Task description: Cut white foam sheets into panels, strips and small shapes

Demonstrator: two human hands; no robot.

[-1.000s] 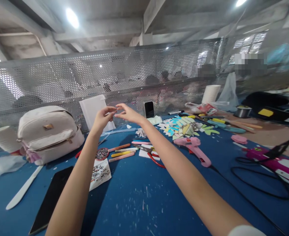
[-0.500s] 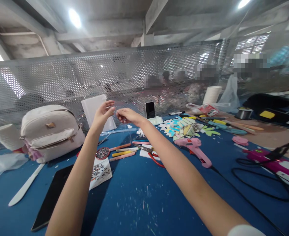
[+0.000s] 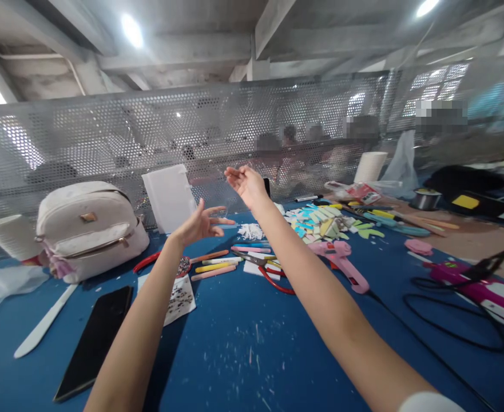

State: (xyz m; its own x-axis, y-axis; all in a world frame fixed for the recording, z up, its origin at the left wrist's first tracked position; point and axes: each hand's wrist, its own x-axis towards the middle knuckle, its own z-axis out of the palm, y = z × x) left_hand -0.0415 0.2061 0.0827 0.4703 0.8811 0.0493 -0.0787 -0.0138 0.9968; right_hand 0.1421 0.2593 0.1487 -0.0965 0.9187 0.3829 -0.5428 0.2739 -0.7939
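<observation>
My left hand (image 3: 201, 224) is held over the far part of the blue table with its fingers spread, holding nothing. Higher up and to its right, my right hand (image 3: 248, 186) is raised with fingers stretched out, also holding nothing. The two hands are apart. Below them lie several coloured sticks or pens (image 3: 215, 266), red-handled scissors (image 3: 273, 280) and a heap of white scraps (image 3: 250, 231). A white sheet dotted with small dark bits (image 3: 180, 300) is partly hidden by my left forearm. My right arm covers most of a small upright phone (image 3: 267, 186).
On the left stand a white backpack (image 3: 91, 229), a dark phone or tablet (image 3: 95, 343) and a white plastic knife (image 3: 46, 323). To the right are coloured cut pieces (image 3: 320, 222), a pink glue gun (image 3: 341, 263) and its black cord. A perforated metal screen (image 3: 149, 131) rises behind.
My hands have moved apart. The left came down and slightly right with fingers spreading; the right went up and right, its curled fingers opening and now covering most of the upright phone.
</observation>
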